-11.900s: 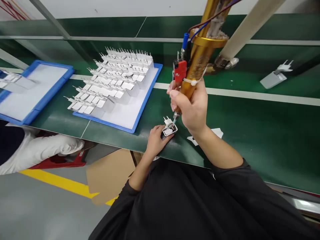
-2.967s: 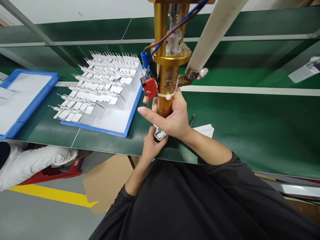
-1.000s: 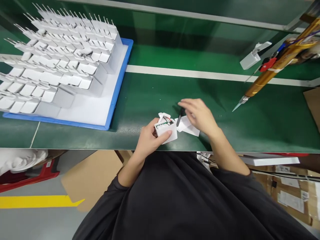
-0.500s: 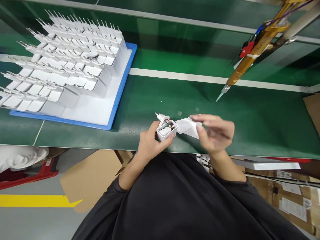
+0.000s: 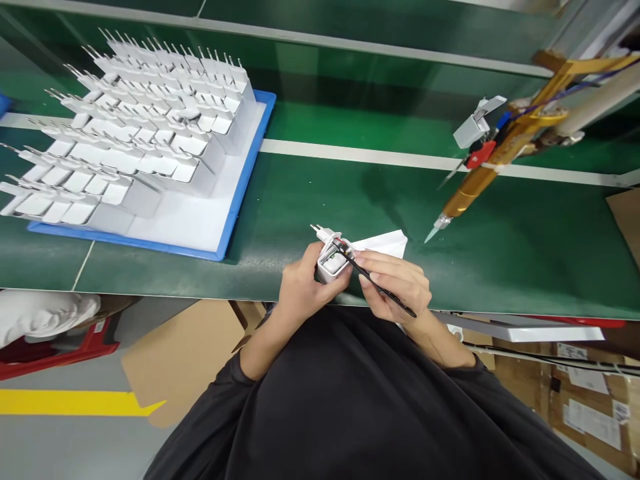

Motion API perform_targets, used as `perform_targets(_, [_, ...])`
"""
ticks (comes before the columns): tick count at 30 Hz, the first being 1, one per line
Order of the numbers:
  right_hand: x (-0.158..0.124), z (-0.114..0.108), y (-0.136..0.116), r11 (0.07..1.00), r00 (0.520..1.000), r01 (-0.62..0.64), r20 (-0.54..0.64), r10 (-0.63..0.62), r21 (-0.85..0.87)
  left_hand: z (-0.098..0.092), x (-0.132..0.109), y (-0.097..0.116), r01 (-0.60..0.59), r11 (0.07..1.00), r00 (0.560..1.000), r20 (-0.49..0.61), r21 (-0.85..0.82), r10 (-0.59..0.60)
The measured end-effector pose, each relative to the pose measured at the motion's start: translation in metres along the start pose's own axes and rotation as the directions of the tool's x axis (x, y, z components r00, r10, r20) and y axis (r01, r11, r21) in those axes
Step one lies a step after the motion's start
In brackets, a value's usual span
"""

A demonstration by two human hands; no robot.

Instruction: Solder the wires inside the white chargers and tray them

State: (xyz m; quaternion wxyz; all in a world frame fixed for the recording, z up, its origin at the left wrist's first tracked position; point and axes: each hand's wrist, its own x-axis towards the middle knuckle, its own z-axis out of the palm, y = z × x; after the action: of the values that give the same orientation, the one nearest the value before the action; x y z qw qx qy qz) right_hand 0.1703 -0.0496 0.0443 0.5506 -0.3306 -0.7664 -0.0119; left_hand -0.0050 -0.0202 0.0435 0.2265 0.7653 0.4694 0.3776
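Note:
My left hand (image 5: 307, 280) grips a small white power adapter case (image 5: 333, 267) just above the bench's front edge. The case is open at the top, with wires and parts showing inside; its two-pin plug cap (image 5: 326, 233) is tipped away at the far side. Between the fingers of my right hand (image 5: 400, 283) is a slim black stick-like tool (image 5: 383, 289). Its tip reaches into the case's opening, by the wires. A white sheet or flap (image 5: 387, 245) lies on the bench just beyond my right hand, partly hidden by it.
At left, a blue-rimmed tray (image 5: 233, 215) holds rows of white adapter cases (image 5: 150, 127) with pins upward. A gold dispenser (image 5: 465, 190) with a pointed nozzle hangs over the bench at right. Behind it is another open white case (image 5: 470, 130). Cardboard boxes (image 5: 590, 407) are below right.
My right hand has moved left to the case and now holds the black tool in it. The dispenser appears lower and further left. Another white case shows behind it.

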Motion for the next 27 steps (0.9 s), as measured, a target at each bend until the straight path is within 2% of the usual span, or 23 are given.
perform_targets(7, [-0.002, 0.002, 0.001, 1.000, 1.000, 0.022, 0.007, -0.022, 0.022, -0.002, -0.001, -0.001, 0.021, 1.000, 0.999, 0.028, 0.008, -0.021])
perform_targets(11, [0.001, 0.001, 0.000, 0.998, 0.999, 0.022, 0.037, -0.024, 0.056, -0.003, -0.002, -0.003, -0.009, 1.000, 0.999, 0.049, -0.009, 0.010])
perform_targets(17, [0.013, -0.008, 0.004, 0.945, 0.995, -0.101, 0.013, 0.102, 0.310, -0.004, -0.002, -0.006, -0.005, 0.999, 0.997, 0.078, -0.050, 0.009])
perform_targets(20, [0.017, -0.019, 0.007, 0.928, 0.991, -0.114, 0.100, 0.084, 0.355, -0.008, -0.001, -0.004, 0.014, 0.994, 0.990, 0.140, -0.112, 0.002])
perform_targets(22, [0.018, -0.026, 0.009, 0.916, 0.986, -0.165, 0.065, 0.151, 0.367, -0.011, 0.000, -0.005, 0.040, 0.986, 0.983, 0.185, -0.161, -0.009])
perform_targets(25, [0.019, -0.031, 0.016, 0.928, 0.953, -0.269, -0.066, 0.295, 0.257, -0.015, 0.004, -0.017, 0.077, 0.987, 0.978, 0.203, -0.142, -0.047])
perform_targets(27, [0.019, -0.028, 0.025, 0.961, 0.961, -0.276, -0.012, 0.277, 0.030, -0.017, 0.007, -0.032, 0.110, 0.992, 0.977, 0.192, -0.067, -0.095])
